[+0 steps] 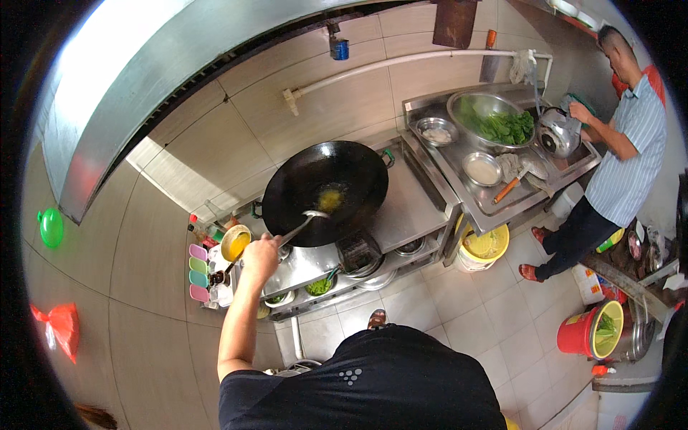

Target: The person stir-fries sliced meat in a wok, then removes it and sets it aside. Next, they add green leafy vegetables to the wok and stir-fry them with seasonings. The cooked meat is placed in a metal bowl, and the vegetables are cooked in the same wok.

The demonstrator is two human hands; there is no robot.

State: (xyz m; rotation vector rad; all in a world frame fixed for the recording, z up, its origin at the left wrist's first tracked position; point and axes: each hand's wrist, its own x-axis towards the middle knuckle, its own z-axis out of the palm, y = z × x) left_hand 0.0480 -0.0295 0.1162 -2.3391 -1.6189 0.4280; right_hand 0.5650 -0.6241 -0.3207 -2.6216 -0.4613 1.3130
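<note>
My left hand (262,259) is closed around the handle of a metal ladle (296,228). The ladle's bowl is inside a large black wok (352,166), beside a small pool of yellow liquid (330,200) at the wok's bottom. Just left of my hand stands a bowl of yellow oil or similar liquid (236,243). Small containers with coloured lids (198,264) are lined up farther left, with bottles behind them. A dark mesh-like basket or strainer (359,251) lies at the wok's near right side. My right hand is out of view.
A steel sink counter (457,188) at the right holds a large bowl of leafy greens (497,124), smaller bowls and a skimmer (513,185). Another person (626,145) handles a metal pot (558,134) there. Buckets (578,333) stand on the tiled floor; a metal hood hangs overhead.
</note>
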